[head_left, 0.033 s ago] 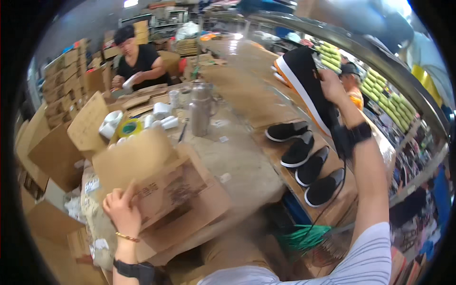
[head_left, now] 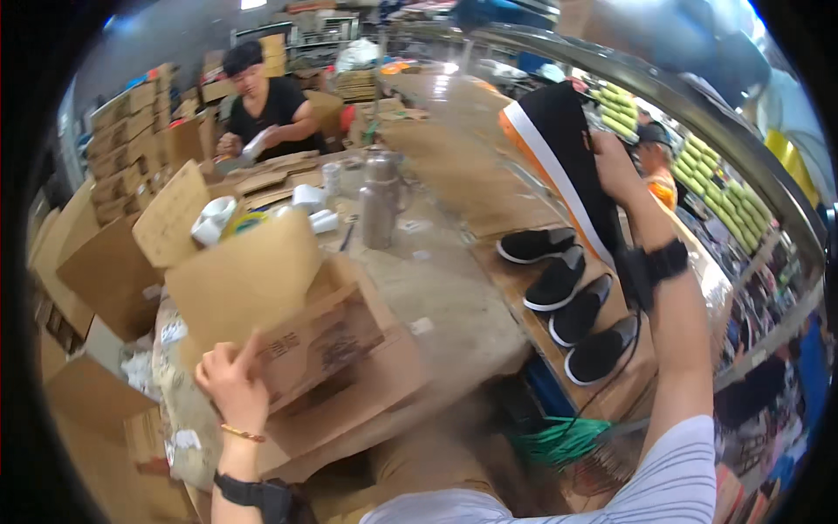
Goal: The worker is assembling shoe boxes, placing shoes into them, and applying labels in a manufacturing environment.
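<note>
Shoe: a black shoe with a white and orange sole (head_left: 563,162) is held up in the air, sole facing left, above and behind the row of four black shoes (head_left: 567,301) that lie on the brown board (head_left: 506,262).
Right hand: the right hand (head_left: 615,166) is raised and closed around the shoe's upper edge — fingers wrapped on it, a black wrist strap below.
Left hand: the left hand (head_left: 231,384) rests on the near edge of the open cardboard box (head_left: 288,323), thumb and fingers pinching the cardboard flap; well apart from the shoe, down and to the left of the board.
Around the board: a metal flask (head_left: 380,201) stands just left of it, with white tape rolls (head_left: 214,218) farther left; green cord (head_left: 559,437) lies below its near end.
Beyond: another person in a black shirt (head_left: 266,109) works at the far side among stacked boxes.
Change: none to speak of — shoe, hands and box sit as in the earlier frame.
</note>
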`<control>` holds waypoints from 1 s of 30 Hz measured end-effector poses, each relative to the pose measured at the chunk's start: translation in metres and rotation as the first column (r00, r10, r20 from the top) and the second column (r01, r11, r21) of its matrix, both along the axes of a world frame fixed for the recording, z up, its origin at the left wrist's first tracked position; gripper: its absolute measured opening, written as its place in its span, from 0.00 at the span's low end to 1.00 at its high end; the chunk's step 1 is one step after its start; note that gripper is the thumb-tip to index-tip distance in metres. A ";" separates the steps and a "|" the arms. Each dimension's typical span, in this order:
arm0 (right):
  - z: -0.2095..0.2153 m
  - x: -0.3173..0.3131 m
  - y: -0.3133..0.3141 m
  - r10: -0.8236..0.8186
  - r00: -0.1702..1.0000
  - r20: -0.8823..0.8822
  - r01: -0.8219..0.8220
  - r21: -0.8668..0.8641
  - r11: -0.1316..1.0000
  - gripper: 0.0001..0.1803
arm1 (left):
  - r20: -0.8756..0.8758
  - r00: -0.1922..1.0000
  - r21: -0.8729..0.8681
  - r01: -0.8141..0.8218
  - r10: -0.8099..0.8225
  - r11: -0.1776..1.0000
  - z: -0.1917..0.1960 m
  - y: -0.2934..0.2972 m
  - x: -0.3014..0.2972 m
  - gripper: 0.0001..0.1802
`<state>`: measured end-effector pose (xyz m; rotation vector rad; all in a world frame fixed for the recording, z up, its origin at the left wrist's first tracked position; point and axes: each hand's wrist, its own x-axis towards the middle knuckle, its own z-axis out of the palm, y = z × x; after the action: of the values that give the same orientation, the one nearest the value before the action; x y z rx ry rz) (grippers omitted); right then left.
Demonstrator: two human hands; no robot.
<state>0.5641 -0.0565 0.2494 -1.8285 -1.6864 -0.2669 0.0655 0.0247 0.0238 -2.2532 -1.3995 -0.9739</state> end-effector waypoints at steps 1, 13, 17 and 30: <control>-0.002 -0.043 -0.003 0.191 0.949 -0.250 -0.196 0.007 0.981 0.13 | 0.004 0.999 0.020 -0.041 0.041 0.999 -0.007 -0.008 0.002 0.29; -0.174 -0.210 -0.004 0.161 -0.591 -0.790 -0.449 0.489 0.748 0.17 | 0.987 0.150 -0.161 0.926 0.058 0.342 0.003 -0.060 0.067 0.23; -0.201 -0.229 0.010 0.048 -0.697 -0.715 -0.401 0.444 0.801 0.20 | 0.910 0.350 -0.126 0.744 -0.222 0.656 0.029 -0.043 0.052 0.23; -0.250 -0.232 0.044 0.009 -0.811 -0.584 -0.395 0.560 0.728 0.16 | 0.058 0.972 0.066 0.222 -0.226 0.973 -0.001 0.006 -0.009 0.25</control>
<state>0.3320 -0.0129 -0.0008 -0.2249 -0.3708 1.7616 0.0564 0.0307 0.0225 -2.3926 -1.1420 -1.1527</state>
